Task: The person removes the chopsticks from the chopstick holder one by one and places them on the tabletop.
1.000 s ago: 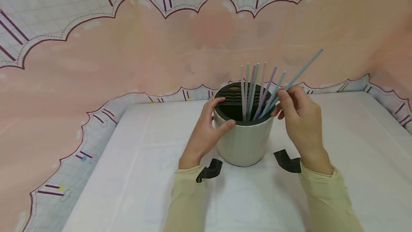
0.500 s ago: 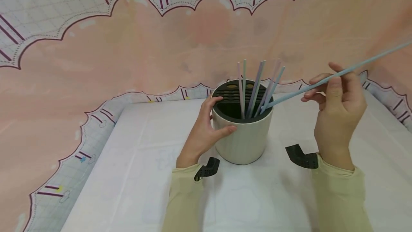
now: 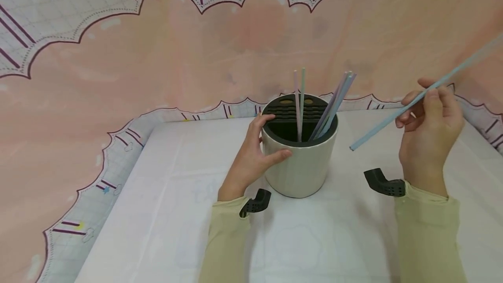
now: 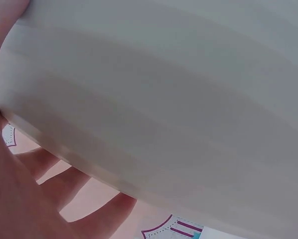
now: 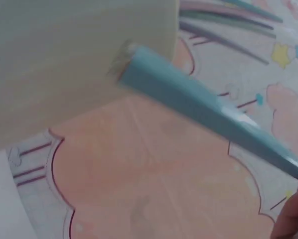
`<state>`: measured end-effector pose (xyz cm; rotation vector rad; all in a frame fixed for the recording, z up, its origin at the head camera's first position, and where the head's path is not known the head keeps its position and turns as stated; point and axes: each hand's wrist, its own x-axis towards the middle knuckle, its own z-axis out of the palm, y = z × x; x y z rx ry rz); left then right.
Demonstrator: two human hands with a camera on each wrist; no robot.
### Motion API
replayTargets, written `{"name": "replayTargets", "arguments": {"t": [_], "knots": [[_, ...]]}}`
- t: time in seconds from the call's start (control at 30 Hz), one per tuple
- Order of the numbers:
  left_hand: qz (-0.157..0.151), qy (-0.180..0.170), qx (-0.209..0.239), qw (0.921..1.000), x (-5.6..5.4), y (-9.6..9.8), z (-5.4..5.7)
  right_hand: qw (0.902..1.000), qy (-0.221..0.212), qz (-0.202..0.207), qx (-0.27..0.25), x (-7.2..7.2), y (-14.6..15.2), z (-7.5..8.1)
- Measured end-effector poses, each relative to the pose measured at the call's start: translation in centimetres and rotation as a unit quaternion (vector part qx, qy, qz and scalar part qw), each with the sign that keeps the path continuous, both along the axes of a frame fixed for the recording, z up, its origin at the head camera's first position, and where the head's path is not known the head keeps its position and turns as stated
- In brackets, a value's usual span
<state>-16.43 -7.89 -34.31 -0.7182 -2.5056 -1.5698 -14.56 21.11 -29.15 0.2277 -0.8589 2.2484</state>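
Note:
My left hand (image 3: 249,156) grips the near left side of a white round holder (image 3: 299,171), thumb in front and fingers round its far side. Its wall fills most of the left wrist view, with several fingers (image 4: 69,186) along its edge. A dark slotted insert (image 3: 280,132) sits in the top. My right hand (image 3: 432,130) pinches a light blue straw (image 3: 387,120) well right of the holder, tilted with its lower end apart from the rim. In the right wrist view, the hollow end of the blue straw (image 5: 189,99) shows. Several pastel straws (image 3: 334,104) lean right inside the holder; a pink one (image 3: 296,104) and a green one stand nearly upright.
A white cloth (image 3: 177,208) covers the table under the holder. Behind it hangs a peach cloth (image 3: 220,56) with scalloped prints. Black straps (image 3: 387,182) are at both wrists, sticking out over the table.
My right hand has moved right and drawn the blue straw out of the holder. The straws left inside have shifted and bunched rightward. My left hand keeps its hold.

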Motion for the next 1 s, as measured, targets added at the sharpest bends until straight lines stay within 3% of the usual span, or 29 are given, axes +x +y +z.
{"name": "replayTargets", "arguments": {"t": [0.07, 0.13, 0.2, 0.23, 0.27, 0.3, 0.33, 0.43, 0.5, 0.57, 0.63, 0.73, 0.87, 1.0], "knots": [[-0.002, -0.003, 0.0, 1.0, 0.0, 0.1, 0.1, 0.9974, -0.047, -0.013, 0.052, -0.3, 0.4, -0.5], [-0.001, -0.007, -0.002, 1.0, 0.0, 0.1, 0.2, 0.9864, -0.108, -0.032, 0.119, -0.7, 0.8, -1.3], [0.001, -0.013, -0.005, 0.9999, 0.0, 0.1, 0.3, 0.9628, -0.181, -0.046, 0.195, -1.1, 1.3, -2.3], [0.002, -0.015, -0.006, 0.9999, 0.1, 0.1, 0.3, 0.9447, -0.22, -0.052, 0.238, -1.4, 1.6, -2.9], [0.002, -0.017, -0.006, 0.9998, 0.1, 0.1, 0.3, 0.9245, -0.257, -0.057, 0.275, -1.7, 1.8, -3.5], [0.002, -0.019, -0.007, 0.9998, 0.1, 0.1, 0.3, 0.8979, -0.295, -0.057, 0.322, -2.0, 2.0, -4.1], [0.002, -0.019, -0.006, 0.9998, 0.1, 0.1, 0.4, 0.8687, -0.327, -0.053, 0.369, -2.2, 2.2, -4.6], [0.002, -0.02, -0.007, 0.9998, 0.1, 0.0, 0.4, 0.7689, -0.392, -0.031, 0.504, -2.7, 2.8, -6.1], [0.003, -0.021, -0.007, 0.9997, 0.1, 0.0, 0.4, 0.7164, -0.404, 0.004, 0.569, -3.0, 3.1, -6.9], [0.004, -0.021, -0.008, 0.9997, 0.1, 0.0, 0.4, 0.6778, -0.41, 0.042, 0.609, -3.1, 3.5, -7.6], [0.003, -0.023, -0.007, 0.9997, 0.1, 0.0, 0.4, 0.6477, -0.41, 0.073, 0.638, -3.3, 3.8, -8.2], [0.005, -0.022, -0.007, 0.9997, 0.1, 0.0, 0.4, 0.6181, -0.416, 0.098, 0.66, -3.5, 4.1, -9.0], [0.007, -0.024, -0.009, 0.9997, 0.1, 0.1, 0.3, 0.5935, -0.434, 0.109, 0.669, -3.7, 4.8, -10.0], [0.004, -0.023, -0.008, 0.9997, 0.0, 0.1, 0.4, 0.5607, -0.439, 0.105, 0.694, -3.7, 5.3, -11.1]]}}
